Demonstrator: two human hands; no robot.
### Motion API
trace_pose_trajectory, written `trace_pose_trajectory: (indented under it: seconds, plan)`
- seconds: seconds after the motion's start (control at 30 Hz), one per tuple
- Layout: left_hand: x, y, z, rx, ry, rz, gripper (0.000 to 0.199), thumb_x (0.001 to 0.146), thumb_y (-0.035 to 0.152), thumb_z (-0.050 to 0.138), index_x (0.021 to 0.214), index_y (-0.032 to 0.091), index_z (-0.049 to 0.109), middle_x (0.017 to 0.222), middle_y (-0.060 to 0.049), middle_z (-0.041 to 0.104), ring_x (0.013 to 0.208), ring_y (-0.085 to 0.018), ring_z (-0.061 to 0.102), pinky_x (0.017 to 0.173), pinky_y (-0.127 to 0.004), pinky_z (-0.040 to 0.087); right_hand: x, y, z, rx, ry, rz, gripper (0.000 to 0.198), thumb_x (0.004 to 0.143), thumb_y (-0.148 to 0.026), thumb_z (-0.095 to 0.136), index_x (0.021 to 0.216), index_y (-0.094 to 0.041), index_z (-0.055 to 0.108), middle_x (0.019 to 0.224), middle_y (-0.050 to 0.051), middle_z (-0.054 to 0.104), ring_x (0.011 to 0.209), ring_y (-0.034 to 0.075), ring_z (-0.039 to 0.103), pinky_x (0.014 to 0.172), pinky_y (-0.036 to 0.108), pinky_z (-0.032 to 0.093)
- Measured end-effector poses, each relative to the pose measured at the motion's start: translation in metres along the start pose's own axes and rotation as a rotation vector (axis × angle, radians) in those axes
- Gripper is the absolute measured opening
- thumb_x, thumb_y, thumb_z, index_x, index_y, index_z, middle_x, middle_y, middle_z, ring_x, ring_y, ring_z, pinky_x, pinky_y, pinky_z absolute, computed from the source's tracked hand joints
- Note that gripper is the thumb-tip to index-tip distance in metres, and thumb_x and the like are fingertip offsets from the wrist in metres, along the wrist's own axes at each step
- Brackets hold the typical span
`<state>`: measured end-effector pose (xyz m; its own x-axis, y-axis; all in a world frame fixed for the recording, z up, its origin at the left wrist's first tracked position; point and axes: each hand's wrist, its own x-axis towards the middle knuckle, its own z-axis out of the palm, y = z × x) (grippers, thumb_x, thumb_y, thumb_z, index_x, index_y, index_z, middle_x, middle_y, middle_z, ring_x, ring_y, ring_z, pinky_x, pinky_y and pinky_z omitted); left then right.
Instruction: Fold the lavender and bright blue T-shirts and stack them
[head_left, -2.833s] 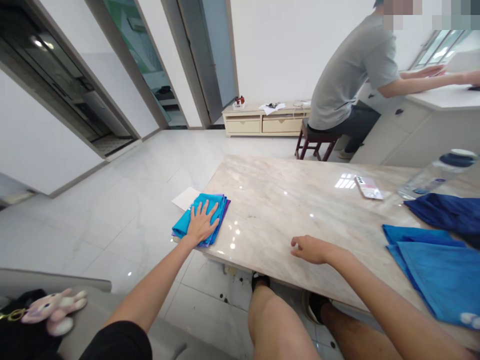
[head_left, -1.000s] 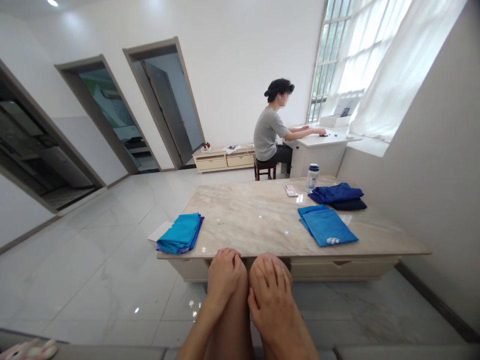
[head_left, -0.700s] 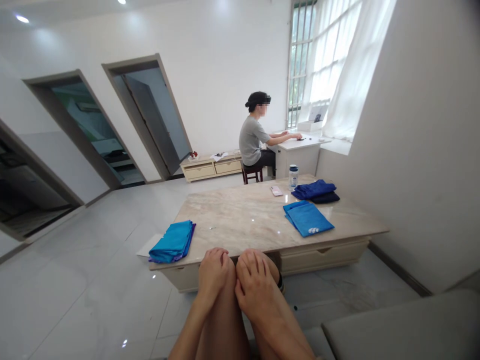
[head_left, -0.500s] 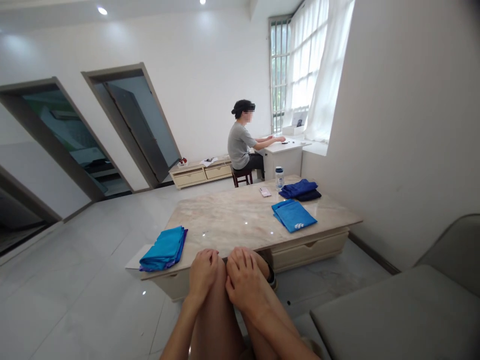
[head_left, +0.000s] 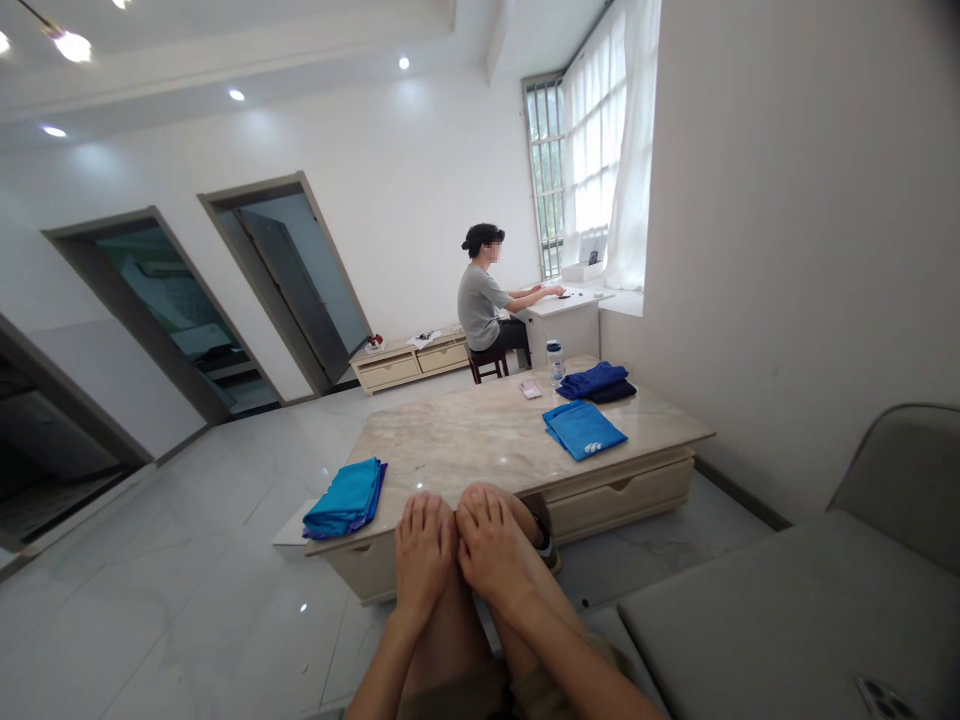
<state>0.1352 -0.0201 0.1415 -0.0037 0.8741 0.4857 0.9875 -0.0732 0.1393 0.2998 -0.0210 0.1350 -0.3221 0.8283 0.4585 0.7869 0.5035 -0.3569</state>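
Observation:
My left hand (head_left: 424, 548) rests flat on my left knee, fingers stretched forward and holding nothing. On the other knee lies my right hand (head_left: 487, 545), also open with its fingers extended. Just ahead of both is a marble-topped coffee table (head_left: 450, 440). A folded stack of teal and purple cloth (head_left: 345, 500) sits at its left end, left of my left hand. Toward the right lies a folded bright blue cloth (head_left: 585, 428) with a white mark. Behind that is a dark blue cloth pile (head_left: 595, 380).
A clear bottle with a dark lid (head_left: 555, 363) and a pink phone (head_left: 530, 389) are at the table's far side. A person (head_left: 484, 305) sits at a white desk (head_left: 566, 325) beyond. A grey sofa (head_left: 795, 620) is at my right, with another phone (head_left: 885, 697) at its edge.
The view has tilted upward and turned slightly, showing more ceiling and the phone on the sofa. My left hand's fingers lie straighter on the knee. The cloths have stayed in place.

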Motion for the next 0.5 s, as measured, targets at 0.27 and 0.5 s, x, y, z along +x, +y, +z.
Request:
trace_pose_trajectory:
  seconds: [0.27, 0.5]
  plan:
    - [-0.101, 0.020, 0.010, 0.177, 0.066, 0.083, 0.073, 0.106, 0.017, 0.051, 0.176, 0.034, 0.039, 0.183, -0.007, 0.037, 0.172, -0.039, 0.023, 0.128, -0.065, 0.043, -0.009, 0.013, 0.002, -0.090, 0.078, -0.018, 0.067, 0.101, -0.035, 0.065, 0.165, -0.016, 0.057, 0.177, 0.016, 0.045, 0.163, 0.043, 0.037, 0.134, 0.057, 0.029]
    - [-0.150, 0.024, 0.006, 0.168, 0.056, 0.136, 0.077, 0.100, 0.015, 0.060, 0.173, 0.037, 0.045, 0.183, 0.000, 0.038, 0.173, -0.038, 0.021, 0.133, -0.065, 0.038, -0.035, 0.029, 0.006, -0.137, 0.116, -0.040, 0.073, 0.100, -0.037, 0.068, 0.170, -0.024, 0.053, 0.179, 0.011, 0.044, 0.167, 0.044, 0.031, 0.134, 0.058, 0.030]
